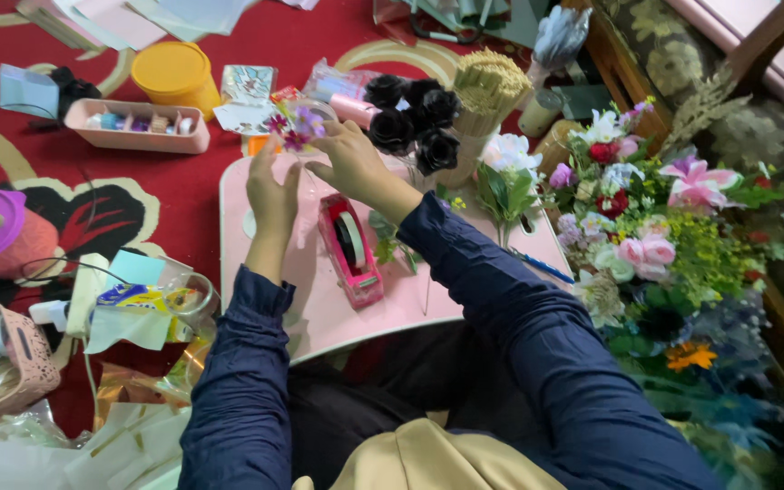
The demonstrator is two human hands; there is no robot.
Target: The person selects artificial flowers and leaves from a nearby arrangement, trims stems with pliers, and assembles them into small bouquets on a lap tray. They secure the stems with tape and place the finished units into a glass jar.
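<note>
View from above of a person seated on a red patterned carpet (pixel 192 177) at a low pink table (pixel 319 299). Both forearms, in dark blue sleeves, reach forward over the far edge of the table. The left hand (pixel 271 192) is raised with palm turned inward and fingers loosely curved; the right hand (pixel 353 163) lies opposite it, fingers bent toward the same spot. Between and just above the fingertips sits a small clear-wrapped cluster of purple and pink flowers (pixel 294 125), which both hands appear to pinch at its lower edge; how firmly the fingers close on it cannot be told, since the wrap hides the contact. On the table, just beside the right wrist, stands a pink tape dispenser (pixel 350 249) with its roll upright. Beyond the hands are a bunch of black artificial roses (pixel 410 113) and a bundle of thin pale sticks (pixel 485 86). To the right of the table lies a large mixed heap of artificial flowers (pixel 646 236) in pink, white, red and yellow. To the left, on the carpet, are a yellow lidded tub (pixel 174 77) and a shallow pink tray (pixel 138 127) of small items.
</note>
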